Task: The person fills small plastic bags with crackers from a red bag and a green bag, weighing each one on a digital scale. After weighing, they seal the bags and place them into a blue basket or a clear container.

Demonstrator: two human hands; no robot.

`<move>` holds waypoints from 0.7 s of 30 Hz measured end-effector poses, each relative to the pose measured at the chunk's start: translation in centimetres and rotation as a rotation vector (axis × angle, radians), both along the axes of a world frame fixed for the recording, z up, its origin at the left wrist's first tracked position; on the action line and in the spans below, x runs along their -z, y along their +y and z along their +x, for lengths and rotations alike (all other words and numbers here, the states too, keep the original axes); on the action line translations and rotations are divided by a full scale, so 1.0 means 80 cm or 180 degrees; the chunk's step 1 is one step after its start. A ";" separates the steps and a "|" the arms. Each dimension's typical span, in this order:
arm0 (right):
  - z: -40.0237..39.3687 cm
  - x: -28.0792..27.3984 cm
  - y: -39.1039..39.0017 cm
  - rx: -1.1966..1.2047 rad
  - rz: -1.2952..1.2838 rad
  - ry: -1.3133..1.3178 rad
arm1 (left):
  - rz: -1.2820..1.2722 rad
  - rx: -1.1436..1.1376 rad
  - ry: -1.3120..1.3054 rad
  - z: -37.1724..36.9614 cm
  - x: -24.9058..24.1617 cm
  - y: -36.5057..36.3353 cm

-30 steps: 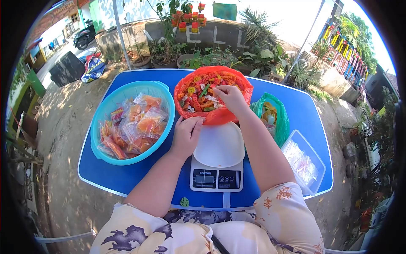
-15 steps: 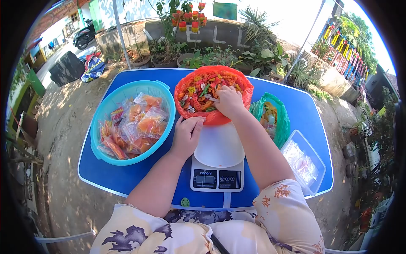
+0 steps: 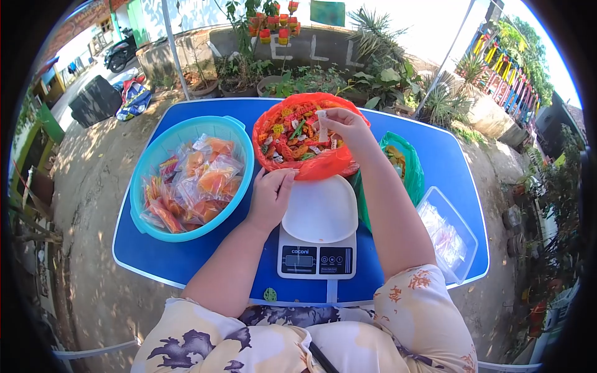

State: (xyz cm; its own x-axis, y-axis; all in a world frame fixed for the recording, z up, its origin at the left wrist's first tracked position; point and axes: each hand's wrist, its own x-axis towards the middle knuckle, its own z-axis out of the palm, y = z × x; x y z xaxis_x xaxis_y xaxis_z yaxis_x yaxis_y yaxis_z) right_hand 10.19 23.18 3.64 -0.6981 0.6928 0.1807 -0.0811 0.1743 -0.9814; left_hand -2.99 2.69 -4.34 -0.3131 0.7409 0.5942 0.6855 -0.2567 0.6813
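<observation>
A red plastic bag stands at the table's far side, filled with colourful cracker pieces in red, orange, yellow, green and white. At its near rim my left hand is closed on the plastic. My right hand pinches a pale, strip-shaped cracker above the bag's right half. Just in front of the bag sits a white kitchen scale with a white tray; only a tiny crumb shows on the tray.
To the left, a turquoise basket holds several clear packets with orange contents. A green plastic bag stands right of the red one, partly behind my forearm. Beyond it, a clear box contains plastic sachets. All stand on a blue table.
My right hand has risen out of the crackers, lifting a pale strip-shaped one. My left hand stays at the bag's near rim.
</observation>
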 end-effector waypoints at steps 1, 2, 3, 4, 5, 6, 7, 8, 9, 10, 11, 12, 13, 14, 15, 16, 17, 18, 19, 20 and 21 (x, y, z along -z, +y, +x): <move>0.007 -0.010 -0.007 -0.0217 -0.0149 -0.0074 | 0.0048 0.0029 -0.0041 -0.001 -0.001 0.000; 0.015 -0.021 -0.015 -0.0435 -0.0301 -0.0147 | 0.0095 0.0058 -0.0082 -0.002 -0.003 0.000; 0.024 -0.030 -0.024 -0.0716 -0.0266 -0.0324 | 0.0138 0.0084 -0.0125 -0.003 -0.003 0.001; 0.029 -0.036 -0.029 -0.0965 -0.0011 -0.0621 | 0.0232 0.0033 -0.0227 -0.002 -0.003 0.002; 0.033 -0.039 -0.033 -0.1212 0.0245 -0.0916 | 0.0325 -0.0017 -0.0330 0.000 -0.002 0.003; 0.037 -0.043 -0.037 -0.1459 0.0505 -0.1211 | 0.0420 -0.0067 -0.0432 0.001 -0.002 0.004; 0.037 -0.047 -0.045 -0.1516 0.0600 -0.1375 | 0.0404 -0.0002 -0.0342 -0.004 0.000 0.003; 0.029 -0.037 -0.043 -0.1217 0.0703 -0.1259 | 0.0380 -0.0085 -0.0361 -0.003 0.000 0.004; 0.017 -0.020 -0.037 -0.0919 0.0806 -0.1141 | 0.0356 -0.0169 -0.0379 -0.002 -0.001 0.004; 0.004 -0.008 -0.038 -0.0622 0.0911 -0.1018 | 0.0337 -0.0256 -0.0393 -0.002 -0.002 0.003; -0.009 0.002 -0.038 -0.0275 0.1117 -0.1069 | 0.0207 -0.0230 -0.0363 -0.008 0.004 0.004; -0.021 0.008 -0.045 -0.0041 0.1532 -0.1186 | 0.0237 -0.0248 -0.0425 -0.008 0.009 0.006; -0.032 0.015 -0.052 0.0194 0.1945 -0.1299 | 0.0266 -0.0268 -0.0486 -0.009 0.013 0.008; -0.043 0.022 -0.059 0.0430 0.2356 -0.1410 | 0.0294 -0.0291 -0.0549 -0.010 0.017 0.010; -0.054 0.039 -0.060 0.0628 0.2545 -0.1586 | 0.0260 -0.0244 -0.0620 -0.010 0.019 0.010; -0.060 0.044 -0.068 0.0770 0.2796 -0.1809 | 0.0227 -0.0197 -0.0689 -0.011 0.021 0.010; -0.063 0.050 -0.078 0.0911 0.3045 -0.2033 | 0.0191 -0.0153 -0.0758 -0.011 0.022 0.010; -0.066 0.055 -0.083 0.1053 0.3291 -0.2255 | 0.0161 -0.0155 -0.0739 -0.011 0.020 0.009; -0.070 0.054 -0.077 0.0908 0.3050 -0.2309 | 0.0129 -0.0155 -0.0721 -0.011 0.018 0.007; -0.070 0.052 -0.071 0.0823 0.2852 -0.2291 | 0.0099 -0.0150 -0.0705 -0.010 0.016 0.006; -0.067 0.049 -0.067 0.0739 0.2656 -0.2276 | 0.0093 -0.0159 -0.0704 -0.010 0.016 0.006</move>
